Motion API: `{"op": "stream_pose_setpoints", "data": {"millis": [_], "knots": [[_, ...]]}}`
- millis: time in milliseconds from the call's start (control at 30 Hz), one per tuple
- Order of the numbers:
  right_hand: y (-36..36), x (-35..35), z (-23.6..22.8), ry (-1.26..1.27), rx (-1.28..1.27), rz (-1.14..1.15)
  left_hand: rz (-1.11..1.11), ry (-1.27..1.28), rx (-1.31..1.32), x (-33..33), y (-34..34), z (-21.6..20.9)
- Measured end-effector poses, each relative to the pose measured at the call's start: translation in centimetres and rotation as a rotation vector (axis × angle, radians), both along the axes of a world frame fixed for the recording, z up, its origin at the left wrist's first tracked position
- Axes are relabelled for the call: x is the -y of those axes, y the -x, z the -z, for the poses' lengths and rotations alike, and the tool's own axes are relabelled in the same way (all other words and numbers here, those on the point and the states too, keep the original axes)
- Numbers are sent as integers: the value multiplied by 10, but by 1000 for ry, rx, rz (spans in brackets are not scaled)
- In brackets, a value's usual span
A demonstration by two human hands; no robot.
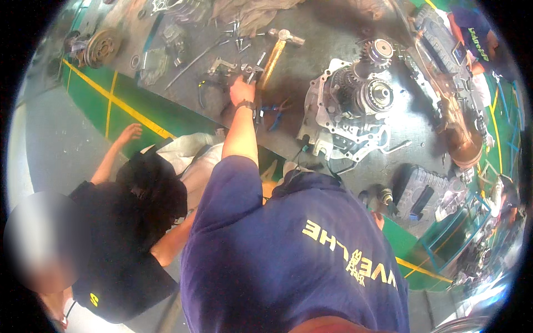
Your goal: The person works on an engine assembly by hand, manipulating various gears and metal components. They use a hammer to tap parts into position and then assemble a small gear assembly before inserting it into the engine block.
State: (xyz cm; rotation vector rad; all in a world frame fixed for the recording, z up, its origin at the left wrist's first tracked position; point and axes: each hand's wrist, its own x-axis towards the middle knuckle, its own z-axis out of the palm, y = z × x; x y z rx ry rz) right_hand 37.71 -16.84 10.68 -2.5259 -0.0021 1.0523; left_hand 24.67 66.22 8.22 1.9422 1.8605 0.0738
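- Right hand (378, 220), four o'clock: mostly hidden, can't tell its fingers.
- Left hand (241, 91), near twelve o'clock: fingers curled by the silver bar (256, 66); can't tell if pinching.
- A loose hold could bump the bar into the hammer (273, 61), twelve o'clock.

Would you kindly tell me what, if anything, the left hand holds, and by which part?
The left hand is at the near end of a shiny metal bar; whether it grips or just touches cannot be told.
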Motion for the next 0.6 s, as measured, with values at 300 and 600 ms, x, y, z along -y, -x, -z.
{"op": "stream_pose_setpoints", "data": {"millis": [300, 600], "knots": [[5, -91, -53, 62, -132, 272, 92, -92, 28, 15, 14, -7], [-2, -77, -24, -164, -89, 116, 90, -21, -37, 13, 14, -10]]}}
